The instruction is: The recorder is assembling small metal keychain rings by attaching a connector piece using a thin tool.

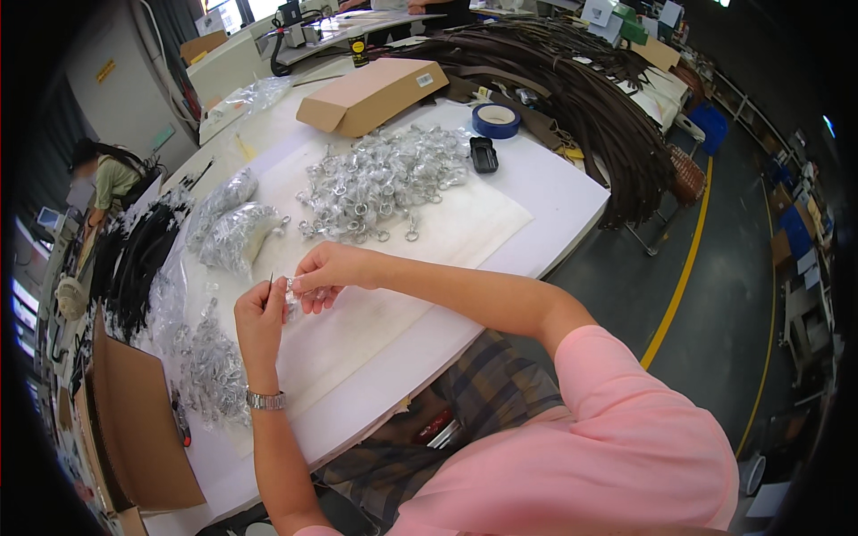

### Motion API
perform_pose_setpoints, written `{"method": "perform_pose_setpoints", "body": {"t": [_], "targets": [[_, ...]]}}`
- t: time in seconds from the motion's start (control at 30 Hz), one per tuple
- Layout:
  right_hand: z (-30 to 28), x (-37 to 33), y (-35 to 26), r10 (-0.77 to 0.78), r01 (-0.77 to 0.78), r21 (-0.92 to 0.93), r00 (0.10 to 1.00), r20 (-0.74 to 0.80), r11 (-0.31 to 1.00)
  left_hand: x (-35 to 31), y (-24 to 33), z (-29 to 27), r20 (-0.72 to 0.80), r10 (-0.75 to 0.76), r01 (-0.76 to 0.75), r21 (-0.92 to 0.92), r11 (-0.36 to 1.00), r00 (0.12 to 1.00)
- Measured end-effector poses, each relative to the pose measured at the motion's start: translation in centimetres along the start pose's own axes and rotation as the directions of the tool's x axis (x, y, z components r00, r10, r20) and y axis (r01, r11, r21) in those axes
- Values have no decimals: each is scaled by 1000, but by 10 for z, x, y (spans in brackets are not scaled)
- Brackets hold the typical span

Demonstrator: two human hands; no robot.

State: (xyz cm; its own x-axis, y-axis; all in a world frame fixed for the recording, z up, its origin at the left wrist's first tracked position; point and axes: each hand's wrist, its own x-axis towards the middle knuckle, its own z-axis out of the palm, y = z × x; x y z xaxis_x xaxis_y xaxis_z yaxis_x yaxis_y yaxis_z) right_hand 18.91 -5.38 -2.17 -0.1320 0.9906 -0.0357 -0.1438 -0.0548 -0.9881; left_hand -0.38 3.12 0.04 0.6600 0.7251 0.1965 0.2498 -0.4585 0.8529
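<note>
My left hand (259,323), with a metal watch on the wrist, is closed over the white table. A thin dark pointed piece sticks up from between its thumb and finger. My right hand (332,270) meets it fingertip to fingertip, pinching a small silver metal clasp in clear plastic wrap (292,288); the fingers hide most of it. Just beyond my hands lies a big heap of silver ring clasps (375,183), many in clear wrap. A second pile of wrapped clasps (210,366) spreads left of my left hand.
Plump clear plastic bags (234,234) lie left of the heap. Behind it are a cardboard box (371,94), blue tape (495,121) and a black plastic case (483,154). An open carton (147,420) stands at near left. Dark brown straps (590,98) cover the far right; a co-worker (116,174) bends at far left.
</note>
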Motion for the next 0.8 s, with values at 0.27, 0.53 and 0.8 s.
{"method": "perform_pose_setpoints", "body": {"t": [0.27, 0.53, 0.8], "targets": [[-6, 0, 0, 10, -10, 11, 1000, 2, 1000, -1, 3, 2, -11, -14, 12, -150, 989, 1000], [-8, 2, 0, 55, -53, -46, 998, 22, 997, -2, 8, 4, 14, -57, 59, -240, 969, 998], [-6, -1, 1, 32, -29, -65, 998, 55, 997, -2, 4, 8, -19, 7, -11, -184, 983, 1000]]}}
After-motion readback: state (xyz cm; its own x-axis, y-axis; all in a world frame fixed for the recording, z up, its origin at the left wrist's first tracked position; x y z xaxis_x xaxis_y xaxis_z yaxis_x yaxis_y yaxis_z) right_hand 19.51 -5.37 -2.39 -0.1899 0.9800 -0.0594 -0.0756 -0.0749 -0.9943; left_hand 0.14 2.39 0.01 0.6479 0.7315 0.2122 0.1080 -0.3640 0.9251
